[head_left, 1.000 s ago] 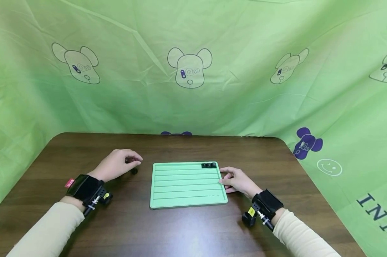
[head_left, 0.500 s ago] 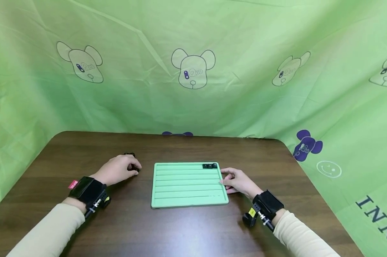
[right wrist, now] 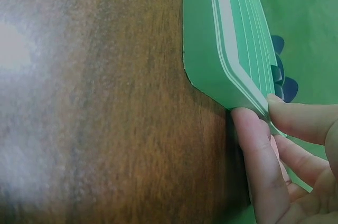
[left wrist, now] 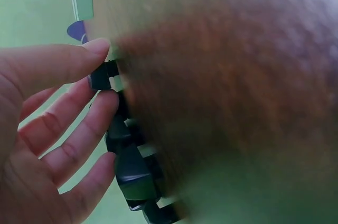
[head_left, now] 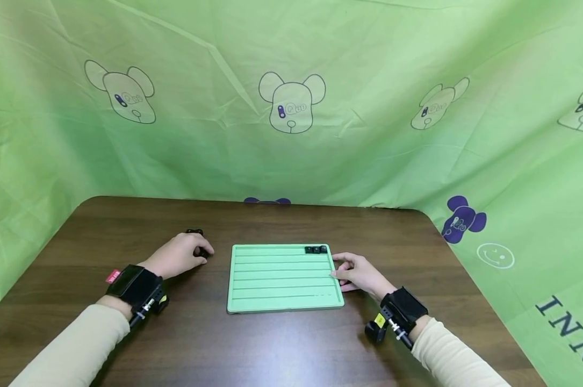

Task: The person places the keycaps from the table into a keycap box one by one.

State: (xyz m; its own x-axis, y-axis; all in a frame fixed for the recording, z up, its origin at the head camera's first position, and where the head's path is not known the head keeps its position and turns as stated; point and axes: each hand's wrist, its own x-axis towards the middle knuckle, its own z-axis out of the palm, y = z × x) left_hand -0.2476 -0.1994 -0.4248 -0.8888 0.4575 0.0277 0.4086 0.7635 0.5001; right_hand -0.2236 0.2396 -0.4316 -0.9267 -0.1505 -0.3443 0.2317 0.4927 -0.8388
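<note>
Apparently for steadiness, the right hand [head_left: 361,273] gripped the green board [head_left: 281,284] by its edge, three black blocks [head_left: 316,250] in its far right corner; the left hand [head_left: 179,255] pinched another block [left wrist: 100,78] left of the board.

Green tray [head_left: 276,287]: smooth matt plastic, by the look of it, ridged. Loose blocks [left wrist: 134,174] left of the tray: black, glossy, faceted plastic-like. Bench [head_left: 291,346] under the tray: wood grain, satin (strong glare on the tray's near side). Backdrop [head_left: 204,166] behind the tray: creased cloth, slight sheen. Sleeves [head_left: 71,346] flanking the tray: soft matt cloth.
</note>
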